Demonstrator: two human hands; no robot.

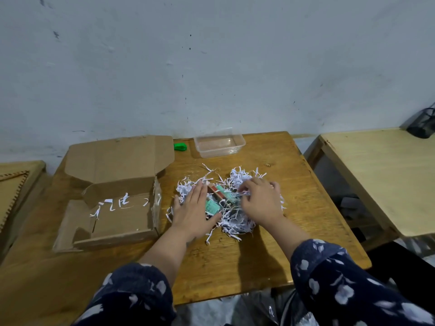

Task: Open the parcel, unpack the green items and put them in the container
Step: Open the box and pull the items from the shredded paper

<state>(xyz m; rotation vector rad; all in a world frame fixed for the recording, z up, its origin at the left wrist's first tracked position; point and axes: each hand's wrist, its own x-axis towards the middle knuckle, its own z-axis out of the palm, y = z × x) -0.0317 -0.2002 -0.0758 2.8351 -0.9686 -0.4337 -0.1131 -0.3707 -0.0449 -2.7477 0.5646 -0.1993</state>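
Head view: white shredded-paper filling [235, 222] is parted by the flat, released left hand [193, 215] and the right hand [261, 201], pinching strands. Mint-green packets [211, 207] are exposed between them; the clear plastic container [220, 143] waits at twelve o'clock. Strands are best swept outward first.

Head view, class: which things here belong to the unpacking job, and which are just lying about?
Job: cardboard parcel, opened; shredded paper; green items; clear container; left hand; right hand.
Lying about: small green object behind the parcel; black bag; side table.
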